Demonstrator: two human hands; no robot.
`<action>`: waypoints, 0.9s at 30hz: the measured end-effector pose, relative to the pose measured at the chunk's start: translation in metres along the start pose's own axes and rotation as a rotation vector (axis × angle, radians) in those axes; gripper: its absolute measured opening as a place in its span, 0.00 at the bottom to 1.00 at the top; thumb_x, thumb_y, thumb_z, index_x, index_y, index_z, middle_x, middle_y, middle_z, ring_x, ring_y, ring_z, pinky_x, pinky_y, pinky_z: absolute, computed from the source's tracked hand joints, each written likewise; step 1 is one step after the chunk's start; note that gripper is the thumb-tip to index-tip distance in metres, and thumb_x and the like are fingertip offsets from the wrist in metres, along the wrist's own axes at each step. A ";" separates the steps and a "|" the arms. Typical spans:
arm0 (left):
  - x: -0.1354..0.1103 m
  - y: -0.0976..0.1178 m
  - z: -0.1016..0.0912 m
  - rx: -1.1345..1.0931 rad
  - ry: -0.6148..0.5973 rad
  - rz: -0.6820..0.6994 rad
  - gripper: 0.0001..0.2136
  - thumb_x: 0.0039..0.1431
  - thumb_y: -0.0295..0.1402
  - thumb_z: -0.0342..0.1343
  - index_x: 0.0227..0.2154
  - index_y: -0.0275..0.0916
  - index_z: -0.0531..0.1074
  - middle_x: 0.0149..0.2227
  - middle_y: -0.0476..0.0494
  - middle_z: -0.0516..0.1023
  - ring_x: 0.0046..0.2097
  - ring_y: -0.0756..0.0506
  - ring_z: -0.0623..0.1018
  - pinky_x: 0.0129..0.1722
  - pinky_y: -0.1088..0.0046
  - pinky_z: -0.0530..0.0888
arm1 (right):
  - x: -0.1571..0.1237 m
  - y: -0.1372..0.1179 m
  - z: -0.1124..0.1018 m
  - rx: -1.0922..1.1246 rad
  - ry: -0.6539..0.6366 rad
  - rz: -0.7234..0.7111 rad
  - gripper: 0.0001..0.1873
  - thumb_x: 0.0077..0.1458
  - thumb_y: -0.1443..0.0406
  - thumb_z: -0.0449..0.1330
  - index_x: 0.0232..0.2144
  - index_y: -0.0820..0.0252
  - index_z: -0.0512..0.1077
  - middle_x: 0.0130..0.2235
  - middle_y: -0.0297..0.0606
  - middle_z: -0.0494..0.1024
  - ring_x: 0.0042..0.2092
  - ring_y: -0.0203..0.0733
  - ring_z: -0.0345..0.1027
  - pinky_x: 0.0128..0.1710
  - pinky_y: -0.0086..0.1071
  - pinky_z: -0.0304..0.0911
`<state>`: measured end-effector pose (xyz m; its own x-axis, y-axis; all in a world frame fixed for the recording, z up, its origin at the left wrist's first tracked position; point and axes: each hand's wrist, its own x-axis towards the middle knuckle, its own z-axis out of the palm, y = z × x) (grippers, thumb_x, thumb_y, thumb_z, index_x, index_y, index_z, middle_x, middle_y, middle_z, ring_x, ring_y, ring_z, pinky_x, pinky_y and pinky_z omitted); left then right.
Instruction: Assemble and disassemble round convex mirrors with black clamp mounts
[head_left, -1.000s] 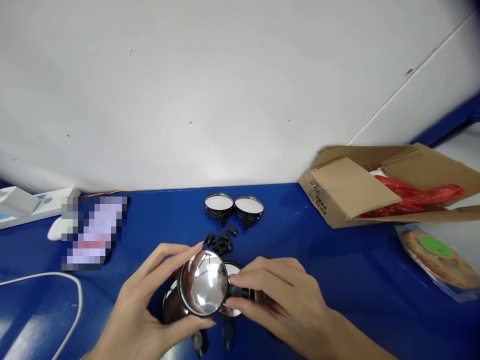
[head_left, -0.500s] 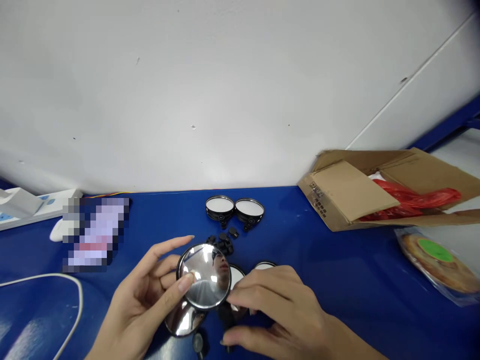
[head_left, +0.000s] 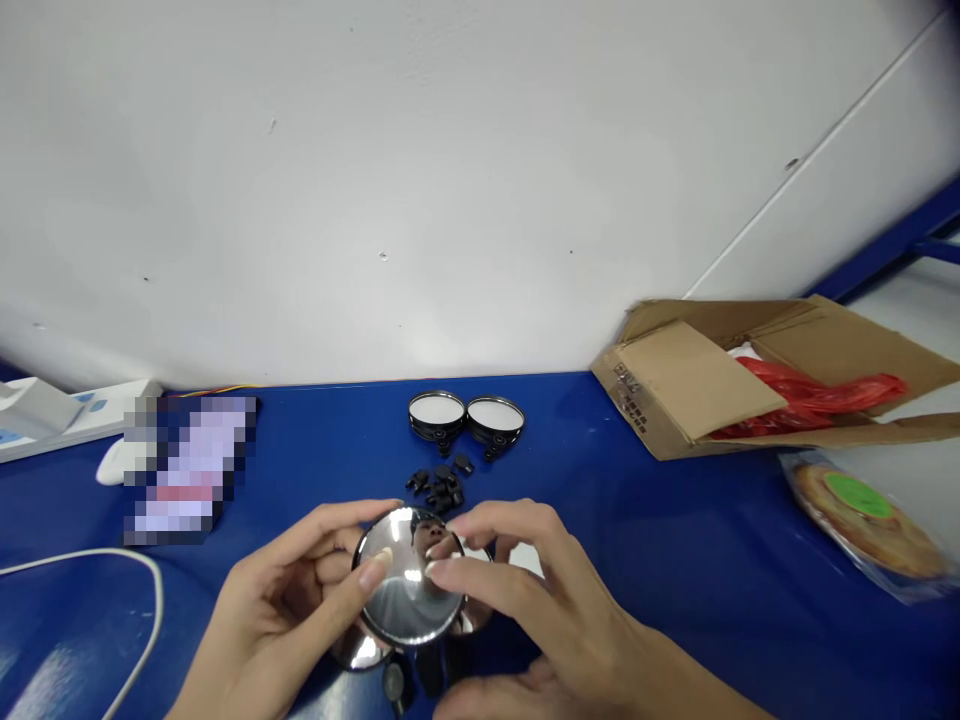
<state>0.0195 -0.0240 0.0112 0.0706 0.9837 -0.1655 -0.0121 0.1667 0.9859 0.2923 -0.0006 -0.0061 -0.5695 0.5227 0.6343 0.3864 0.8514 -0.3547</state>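
Note:
My left hand [head_left: 289,595] and my right hand [head_left: 540,590] hold a round convex mirror [head_left: 409,575] between them, its shiny face turned up. The left fingers and thumb wrap its left rim, and the right fingertips rest on its upper right side. Under the hands lie other round mirrors [head_left: 364,652], partly hidden, with dark stalks [head_left: 394,685] near the lower edge of the view. Just beyond my fingers is a small heap of black plastic parts [head_left: 439,488], and behind it stands a pair of round mirrors [head_left: 465,418].
The blue table [head_left: 315,440] meets a white wall. On the right are an open cardboard box [head_left: 675,390] holding a red plastic bag and a wrapped round item [head_left: 859,515]. On the left are a pixelated object [head_left: 187,470], a power strip [head_left: 75,415] and a white cable [head_left: 112,555].
The held mirror has tilted, its face now turned more upward, and has moved slightly down. My right hand has moved up from below the mirror onto its upper right side.

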 end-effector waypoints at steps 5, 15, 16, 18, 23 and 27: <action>-0.003 -0.005 0.004 -0.004 0.000 -0.021 0.18 0.67 0.47 0.78 0.53 0.44 0.90 0.32 0.46 0.88 0.30 0.46 0.86 0.32 0.75 0.85 | -0.001 0.002 -0.003 -0.011 -0.151 -0.004 0.40 0.75 0.42 0.67 0.75 0.57 0.66 0.73 0.55 0.70 0.74 0.52 0.68 0.68 0.40 0.76; -0.005 -0.024 0.000 -0.062 -0.182 0.031 0.13 0.77 0.43 0.71 0.58 0.51 0.80 0.39 0.48 0.90 0.37 0.47 0.88 0.38 0.78 0.83 | 0.004 -0.006 0.002 -0.025 -0.126 -0.055 0.27 0.80 0.55 0.65 0.72 0.58 0.70 0.71 0.49 0.77 0.66 0.49 0.72 0.72 0.40 0.67; -0.006 -0.024 0.000 -0.043 -0.187 0.044 0.13 0.78 0.43 0.69 0.58 0.51 0.79 0.39 0.48 0.90 0.37 0.46 0.89 0.39 0.77 0.84 | 0.002 -0.005 0.002 -0.014 -0.135 -0.057 0.29 0.79 0.55 0.66 0.72 0.59 0.69 0.71 0.50 0.78 0.65 0.50 0.73 0.70 0.41 0.68; -0.007 -0.024 0.001 0.005 -0.163 0.073 0.14 0.79 0.45 0.68 0.61 0.51 0.78 0.41 0.47 0.90 0.40 0.44 0.89 0.40 0.75 0.85 | 0.000 -0.001 0.002 0.025 -0.159 -0.052 0.39 0.75 0.49 0.68 0.75 0.63 0.65 0.71 0.55 0.76 0.65 0.54 0.73 0.68 0.45 0.70; -0.007 -0.019 0.004 0.119 0.020 0.153 0.18 0.77 0.50 0.68 0.62 0.52 0.79 0.49 0.45 0.90 0.44 0.43 0.89 0.48 0.72 0.85 | 0.000 0.018 -0.005 0.151 -0.144 0.097 0.57 0.57 0.48 0.78 0.79 0.58 0.58 0.72 0.57 0.71 0.69 0.65 0.69 0.70 0.55 0.69; -0.003 -0.015 0.000 0.298 0.015 0.225 0.10 0.80 0.44 0.64 0.58 0.52 0.81 0.50 0.47 0.89 0.50 0.43 0.88 0.54 0.72 0.82 | 0.007 0.037 -0.028 0.304 -0.278 0.321 0.58 0.46 0.55 0.83 0.75 0.44 0.64 0.67 0.47 0.69 0.71 0.64 0.66 0.70 0.55 0.70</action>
<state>0.0196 -0.0294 -0.0035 0.0842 0.9947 0.0582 0.2657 -0.0787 0.9609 0.3226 0.0332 0.0050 -0.6442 0.7161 0.2687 0.3687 0.5985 -0.7112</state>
